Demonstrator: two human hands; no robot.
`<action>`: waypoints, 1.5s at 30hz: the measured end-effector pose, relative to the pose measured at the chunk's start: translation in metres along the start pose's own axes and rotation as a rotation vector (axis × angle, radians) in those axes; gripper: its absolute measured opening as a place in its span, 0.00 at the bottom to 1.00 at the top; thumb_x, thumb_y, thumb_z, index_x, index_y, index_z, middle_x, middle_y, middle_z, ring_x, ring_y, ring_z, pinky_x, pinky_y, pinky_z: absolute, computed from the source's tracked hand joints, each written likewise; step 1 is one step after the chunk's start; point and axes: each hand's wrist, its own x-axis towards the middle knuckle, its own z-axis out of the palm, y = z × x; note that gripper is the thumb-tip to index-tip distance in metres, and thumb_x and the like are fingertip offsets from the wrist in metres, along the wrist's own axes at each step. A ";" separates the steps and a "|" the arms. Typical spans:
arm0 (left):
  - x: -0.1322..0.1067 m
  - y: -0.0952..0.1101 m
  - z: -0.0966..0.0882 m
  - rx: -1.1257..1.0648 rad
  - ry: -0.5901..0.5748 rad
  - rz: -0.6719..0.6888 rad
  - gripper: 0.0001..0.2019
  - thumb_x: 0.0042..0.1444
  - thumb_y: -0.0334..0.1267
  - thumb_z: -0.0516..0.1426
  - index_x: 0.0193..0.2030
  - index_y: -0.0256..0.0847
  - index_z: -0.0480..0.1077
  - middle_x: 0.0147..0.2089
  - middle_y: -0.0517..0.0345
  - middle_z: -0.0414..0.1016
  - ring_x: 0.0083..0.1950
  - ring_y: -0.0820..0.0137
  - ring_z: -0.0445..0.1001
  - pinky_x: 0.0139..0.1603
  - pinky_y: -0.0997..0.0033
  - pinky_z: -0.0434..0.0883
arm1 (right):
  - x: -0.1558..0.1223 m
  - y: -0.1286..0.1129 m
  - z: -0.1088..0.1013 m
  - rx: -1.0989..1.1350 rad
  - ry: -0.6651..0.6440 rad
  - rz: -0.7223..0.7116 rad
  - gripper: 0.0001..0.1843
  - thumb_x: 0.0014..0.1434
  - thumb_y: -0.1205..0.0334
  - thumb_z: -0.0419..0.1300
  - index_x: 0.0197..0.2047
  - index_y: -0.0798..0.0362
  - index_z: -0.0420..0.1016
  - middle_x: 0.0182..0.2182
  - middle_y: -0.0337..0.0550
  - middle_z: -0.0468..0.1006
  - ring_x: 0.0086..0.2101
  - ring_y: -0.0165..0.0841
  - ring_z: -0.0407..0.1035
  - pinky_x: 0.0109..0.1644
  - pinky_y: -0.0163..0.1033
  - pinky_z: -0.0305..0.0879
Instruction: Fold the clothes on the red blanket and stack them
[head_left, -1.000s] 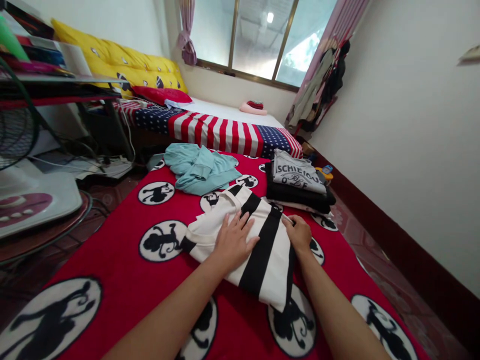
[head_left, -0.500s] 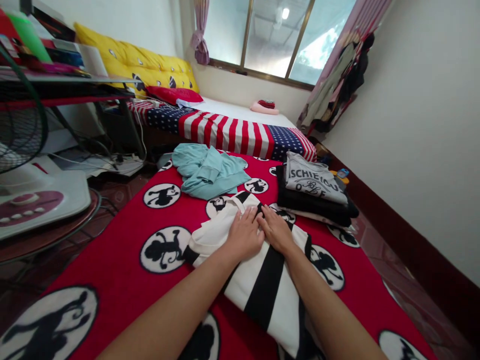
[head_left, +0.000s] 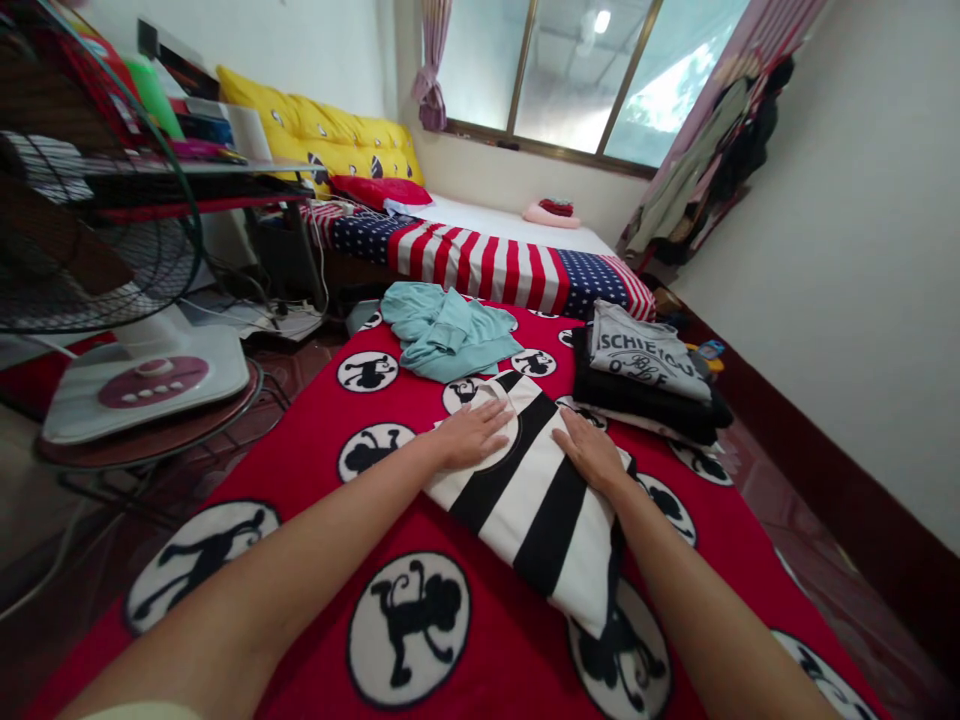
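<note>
A black-and-white striped shirt (head_left: 525, 510) lies folded on the red blanket (head_left: 300, 560) with monkey prints. My left hand (head_left: 472, 435) rests flat near its neckline, fingers stretched out. On the shirt's right side lies my right hand (head_left: 589, 450), its fingers also extended and palm down. Beyond the shirt, a light teal garment (head_left: 450, 335) sits in a loose heap. To the right is a stack of folded clothes, with a grey printed shirt (head_left: 645, 350) on top of black garments (head_left: 652, 405).
At left, a fan (head_left: 142, 370) stands on a round stool (head_left: 150, 440) beside a cluttered desk (head_left: 247, 180). A bed with a stars-and-stripes cover (head_left: 495, 260) is at the back below the window. Clothes (head_left: 697, 170) hang by the right wall (head_left: 862, 250).
My hands have moved apart, the left one toward the neckline. The shirt lies flatter and more neatly folded, its stripes now facing up across it. The view has shifted left.
</note>
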 end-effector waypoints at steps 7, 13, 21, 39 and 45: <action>-0.084 -0.068 -0.003 -0.038 0.364 -0.200 0.22 0.62 0.45 0.47 0.58 0.43 0.71 0.67 0.48 0.65 0.69 0.59 0.60 0.69 0.49 0.52 | -0.052 0.016 0.003 0.113 0.220 0.202 0.34 0.63 0.45 0.48 0.66 0.56 0.60 0.66 0.55 0.59 0.66 0.47 0.50 0.67 0.59 0.44; -0.101 -0.086 0.001 -0.112 0.609 -0.300 0.18 0.58 0.45 0.50 0.43 0.44 0.78 0.53 0.46 0.77 0.57 0.56 0.72 0.61 0.52 0.65 | -0.094 0.014 0.000 0.386 0.436 0.511 0.49 0.53 0.38 0.55 0.67 0.65 0.54 0.65 0.68 0.59 0.63 0.54 0.55 0.65 0.57 0.51; -0.097 -0.079 0.003 -0.095 0.637 -0.297 0.15 0.56 0.44 0.52 0.41 0.45 0.78 0.52 0.47 0.77 0.55 0.54 0.72 0.60 0.51 0.66 | -0.116 -0.004 -0.009 1.064 0.453 0.719 0.42 0.36 0.47 0.70 0.54 0.55 0.69 0.49 0.56 0.79 0.48 0.49 0.74 0.52 0.51 0.72; -0.096 -0.076 -0.001 -0.098 0.652 -0.313 0.14 0.54 0.43 0.53 0.39 0.46 0.78 0.50 0.48 0.77 0.53 0.54 0.73 0.58 0.52 0.67 | -0.139 -0.067 -0.070 1.576 0.056 0.769 0.21 0.40 0.52 0.63 0.35 0.57 0.79 0.34 0.57 0.83 0.42 0.56 0.77 0.46 0.59 0.74; -0.096 -0.083 0.003 -0.100 0.661 -0.306 0.14 0.53 0.44 0.53 0.39 0.46 0.78 0.50 0.48 0.77 0.54 0.53 0.72 0.57 0.52 0.67 | -0.158 -0.088 -0.142 1.594 0.138 0.752 0.20 0.41 0.53 0.63 0.35 0.57 0.82 0.29 0.58 0.82 0.36 0.55 0.78 0.41 0.57 0.76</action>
